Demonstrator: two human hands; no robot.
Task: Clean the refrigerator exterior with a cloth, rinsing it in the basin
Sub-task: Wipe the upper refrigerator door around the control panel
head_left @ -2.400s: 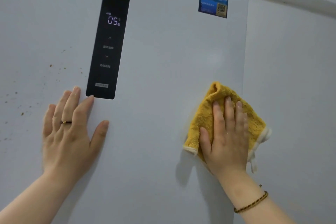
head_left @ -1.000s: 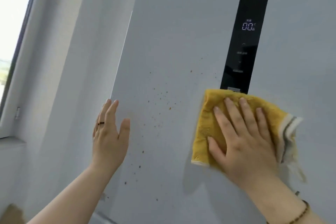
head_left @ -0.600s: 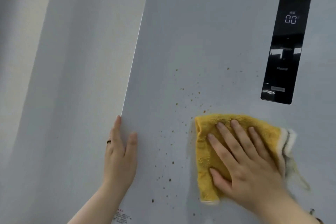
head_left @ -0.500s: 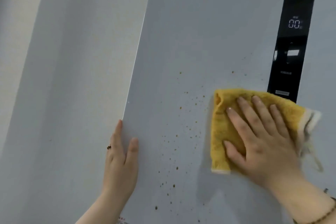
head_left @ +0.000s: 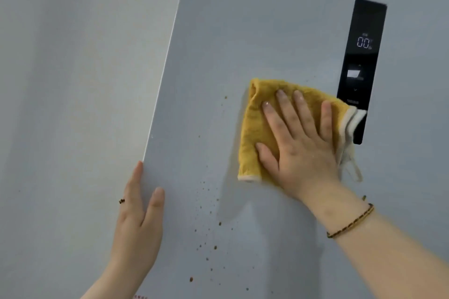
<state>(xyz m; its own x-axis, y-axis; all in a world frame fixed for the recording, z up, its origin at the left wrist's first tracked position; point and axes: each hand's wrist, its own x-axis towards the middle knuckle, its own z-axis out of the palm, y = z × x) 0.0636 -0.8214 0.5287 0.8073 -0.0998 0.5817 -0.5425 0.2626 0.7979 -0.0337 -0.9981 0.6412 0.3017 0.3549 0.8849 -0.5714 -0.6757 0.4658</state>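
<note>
The grey refrigerator door fills most of the view. My right hand presses a folded yellow cloth flat against the door, fingers straight and spread. The cloth's white-edged corner overlaps the lower part of the black control panel. Brown specks dot the door below and left of the cloth. My left hand rests on the door's left edge, thumb on the front face, fingers along the side. The basin is out of view.
The refrigerator's side panel and a pale wall lie to the left of the door edge. The panel's display reads 00. A small red label shows at the bottom edge.
My right hand has slid the cloth left across the door and then back up toward the panel, clearing specks there. My left hand moved from the door face to its left edge.
</note>
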